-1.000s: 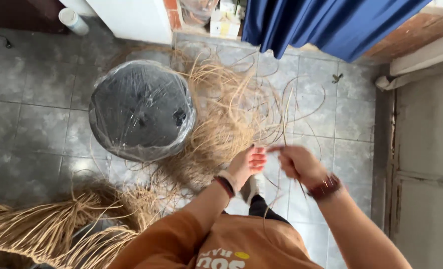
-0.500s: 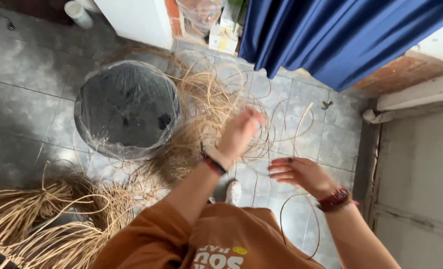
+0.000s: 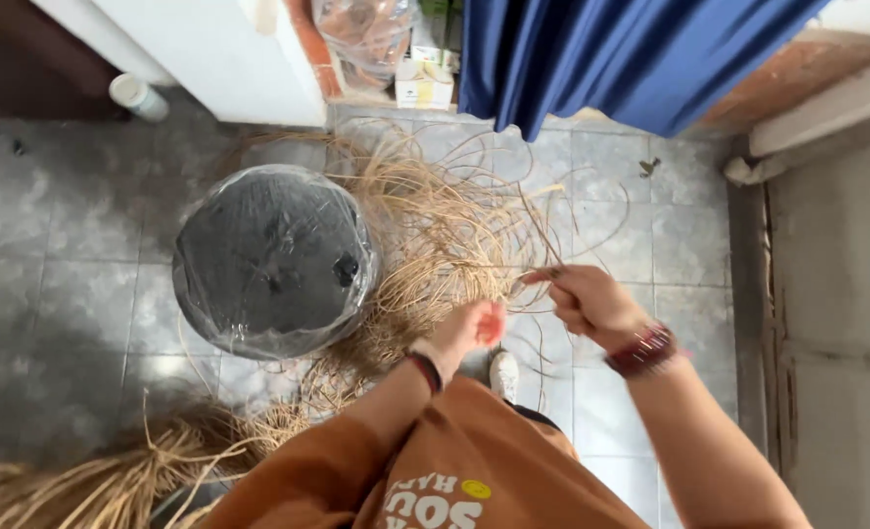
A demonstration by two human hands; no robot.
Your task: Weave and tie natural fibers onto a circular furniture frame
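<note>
A loose pile of tan straw-like fibres [image 3: 435, 235] lies spread on the grey tiled floor. My right hand [image 3: 584, 302], with a dark red wristband, pinches a thin strand of fibre at its fingertips, just above the pile's right edge. My left hand [image 3: 466, 331], wearing a dark bracelet and an orange sleeve, hovers close beside it with fingers curled; whether it holds a strand is unclear. Both hands are over the floor near my white shoe [image 3: 503, 372].
A round black object wrapped in clear plastic [image 3: 273, 260] stands left of the pile. A second bundle of fibres [image 3: 121, 480] lies at the bottom left. A blue curtain [image 3: 611, 54] hangs at the back, with a plastic bag [image 3: 366, 34] and a small box [image 3: 425, 88] beside it.
My left hand has pulled back from the pile toward my body. My right hand has risen and come to the pile's edge, now pinching a strand. The view shifted slightly.
</note>
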